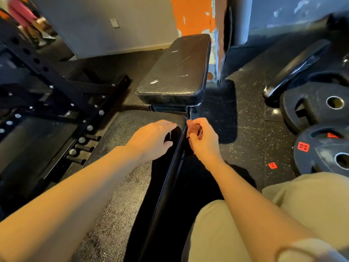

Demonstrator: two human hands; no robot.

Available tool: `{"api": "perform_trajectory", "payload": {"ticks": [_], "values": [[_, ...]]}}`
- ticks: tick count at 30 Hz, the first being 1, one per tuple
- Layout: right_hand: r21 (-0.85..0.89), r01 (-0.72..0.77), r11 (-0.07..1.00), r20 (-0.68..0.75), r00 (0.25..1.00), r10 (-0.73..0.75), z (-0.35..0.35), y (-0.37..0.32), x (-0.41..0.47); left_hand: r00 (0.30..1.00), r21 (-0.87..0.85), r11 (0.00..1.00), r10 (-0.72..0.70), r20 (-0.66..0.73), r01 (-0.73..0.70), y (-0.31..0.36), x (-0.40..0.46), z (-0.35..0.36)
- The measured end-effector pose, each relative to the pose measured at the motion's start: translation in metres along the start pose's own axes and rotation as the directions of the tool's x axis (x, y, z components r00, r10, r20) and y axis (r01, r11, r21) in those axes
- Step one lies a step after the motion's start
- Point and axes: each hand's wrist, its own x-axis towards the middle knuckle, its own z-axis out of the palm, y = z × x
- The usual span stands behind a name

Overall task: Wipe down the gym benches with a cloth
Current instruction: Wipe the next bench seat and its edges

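While you crouch at the bench:
Near pad (pixel 120 178): black, textured; your left hand (pixel 153 140) rests flat, relaxed.
Cloth (pixel 194 129): reddish, bunched in your right hand (pixel 204 140) against the pad's right edge.
Room: speckled floor (pixel 245 129), weight plates (pixel 321 110) right.

Right hand (pixel 203 138) is covering most of the reddish cloth (pixel 192 128); only a crumpled bit is showing. Top-left corner is blurring a pink figure (pixel 18 10). Weight plates (pixel 321 110) are running off the right edge.

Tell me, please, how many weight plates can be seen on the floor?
3 clear ones, all at the right: one with a brass-coloured hole, one behind it by the edge, one labelled 10 KG nearest the knee. More may lie hidden outside the frame.
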Motion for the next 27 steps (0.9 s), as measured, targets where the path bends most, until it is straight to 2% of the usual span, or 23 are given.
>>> {"api": "perform_trajectory", "payload": {"ticks": [4, 6, 8, 12, 15, 17, 19, 22, 25, 27], "values": [[0.029, 0.019, 0.999, 0.052, 0.998, -0.02, 0.008, 0.003, -0.035, 0.998, 0.07, 0.998, -0.014, 0.056, 0.01, 0.0, 0.012, 0.002], [0.012, 0.046, 0.999, -0.011, 0.999, -0.046, 0.007, 0.003, -0.034, 0.999, 0.101, 0.995, -0.016, 0.048, 0.011, 0.0, 0.012, 0.004], [-0.008, 0.012, 1.0, -0.078, 0.997, -0.013, 0.005, 0.001, -0.018, 0.999, 0.099, 0.995, -0.019, 0.041, 0.015, 0.001, 0.012, 0.006], [0.034, -0.028, 0.999, -0.012, 1.0, 0.029, 0.008, -0.003, -0.022, 1.0, 0.101, 0.995, -0.016, 0.014, 0.014, 0.001, 0.013, 0.007], [0.036, -0.128, 0.991, 0.028, 0.991, 0.127, 0.01, 0.003, -0.043, 1.0, 0.08, 0.997, -0.019, -0.001, 0.019, -0.001, 0.013, 0.008], [0.053, -0.157, 0.986, -0.022, 0.987, 0.158, 0.008, 0.005, -0.037, 1.0, 0.062, 0.998, -0.03, -0.005, 0.03, -0.001, 0.01, 0.01], [0.032, -0.109, 0.993, -0.073, 0.991, 0.112, 0.004, 0.001, -0.024, 0.999, 0.047, 0.998, -0.036, -0.012, 0.037, 0.0, 0.007, 0.014], [0.009, -0.032, 0.999, -0.003, 0.999, 0.033, 0.007, -0.005, -0.02, 0.998, 0.048, 0.998, -0.04, -0.047, 0.043, 0.0, 0.006, 0.016], [0.029, -0.141, 0.99, 0.053, 0.989, 0.139, 0.007, -0.002, -0.038, 0.998, 0.043, 0.998, -0.034, -0.051, 0.037, -0.002, 0.008, 0.015], [0.013, -0.163, 0.987, 0.027, 0.986, 0.163, 0.002, 0.0, -0.041, 0.999, 0.058, 0.998, -0.024, -0.032, 0.026, -0.003, 0.008, 0.015]]}}
